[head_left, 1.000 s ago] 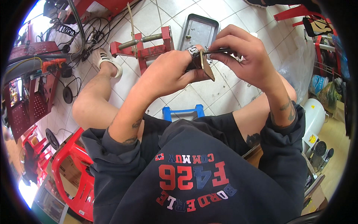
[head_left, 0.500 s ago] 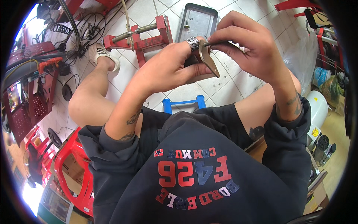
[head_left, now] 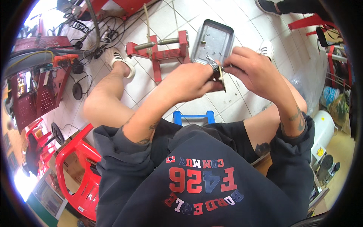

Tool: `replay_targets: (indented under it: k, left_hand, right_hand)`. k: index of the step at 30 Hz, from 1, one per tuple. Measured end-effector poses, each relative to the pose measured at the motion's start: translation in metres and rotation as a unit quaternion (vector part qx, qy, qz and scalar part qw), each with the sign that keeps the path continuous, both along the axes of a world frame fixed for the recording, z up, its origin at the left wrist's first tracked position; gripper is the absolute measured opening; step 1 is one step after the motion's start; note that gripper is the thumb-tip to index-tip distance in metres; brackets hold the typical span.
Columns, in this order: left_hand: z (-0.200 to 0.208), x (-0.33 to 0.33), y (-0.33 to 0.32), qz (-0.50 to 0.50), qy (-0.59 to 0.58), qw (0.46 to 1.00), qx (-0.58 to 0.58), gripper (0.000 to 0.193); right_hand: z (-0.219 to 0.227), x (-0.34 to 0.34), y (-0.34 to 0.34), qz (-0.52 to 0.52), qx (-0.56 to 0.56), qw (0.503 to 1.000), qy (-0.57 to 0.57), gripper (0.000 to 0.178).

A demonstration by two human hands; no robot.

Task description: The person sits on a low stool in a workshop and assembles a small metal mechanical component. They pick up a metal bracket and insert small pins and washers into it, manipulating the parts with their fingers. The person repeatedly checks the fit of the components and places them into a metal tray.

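My left hand point(head_left: 191, 82) is closed around a metal bracket point(head_left: 223, 80) whose flat plate stands edge-on to the right of the fingers. A chunky silvery ring point(head_left: 215, 67) shows at the left index finger. My right hand point(head_left: 251, 72) pinches at the plate's right face, where a bolt end is mostly hidden by the fingertips. Beyond both hands, a grey metal tray point(head_left: 213, 36) lies on the floor with several small screws and metal bits in it.
A red metal frame point(head_left: 168, 55) with a threaded rod stands on the tiles beyond my left forearm. Between my legs is a blue stool edge point(head_left: 193, 115). A red plastic chair point(head_left: 70, 166) stands at left, a white tank point(head_left: 323, 132) at right. Another person's shoe point(head_left: 267, 6) shows top right.
My view has shifted, so the tray and red frame sit lower and further right. The bracket has turned more edge-on. Another person's foot has come into view.
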State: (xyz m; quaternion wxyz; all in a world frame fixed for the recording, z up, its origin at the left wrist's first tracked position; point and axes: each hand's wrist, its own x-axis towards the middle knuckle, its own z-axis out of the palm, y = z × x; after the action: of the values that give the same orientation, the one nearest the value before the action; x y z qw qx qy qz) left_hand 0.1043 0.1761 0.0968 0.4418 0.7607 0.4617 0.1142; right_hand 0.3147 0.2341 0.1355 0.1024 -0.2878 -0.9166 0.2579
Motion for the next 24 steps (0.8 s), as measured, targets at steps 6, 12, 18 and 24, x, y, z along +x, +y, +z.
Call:
replay_targets:
  k: [6,12,18,24]
  left_hand:
    - [0.009,-0.008,-0.005,0.005,-0.002,1.0,-0.028,0.039]
    - [-0.016,-0.013,-0.008,0.01,0.016,1.0,0.021,0.031]
    - [0.02,-0.012,-0.009,-0.009,0.004,1.0,0.008,0.032]
    - [0.032,-0.014,-0.008,-0.017,0.005,1.0,0.024,0.036]
  right_hand:
    - [0.011,-0.006,0.001,-0.004,-0.122,0.992,0.022,0.023]
    - [0.009,-0.011,0.003,0.01,0.029,0.998,0.053,0.014]
    - [0.021,-0.013,0.0,-0.028,-0.134,0.988,0.069,0.031]
    - [0.03,-0.003,0.007,0.005,-0.257,0.958,0.124,0.054]
